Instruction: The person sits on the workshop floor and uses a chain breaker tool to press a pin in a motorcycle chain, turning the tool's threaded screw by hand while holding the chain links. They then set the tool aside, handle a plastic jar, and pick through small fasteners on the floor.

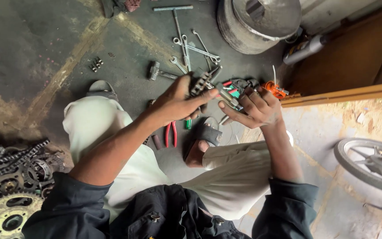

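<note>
grey metal short length of motorcycle chain (201, 82) sits pinched in the left hand (176, 102) fingers, above the concrete floor (32, 48); right hand (254, 107) fingers closed around a small metal tool (227, 95). red-handled pliers (170, 134) and spanners (191, 48) lie below.

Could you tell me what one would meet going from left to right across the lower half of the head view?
Pile of sprockets and chains → left hand → red-handled pliers → right hand → spoked wheel.

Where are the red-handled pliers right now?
The red-handled pliers lie on the floor at centre frame, below the left hand and just left of the sandalled foot.
</note>
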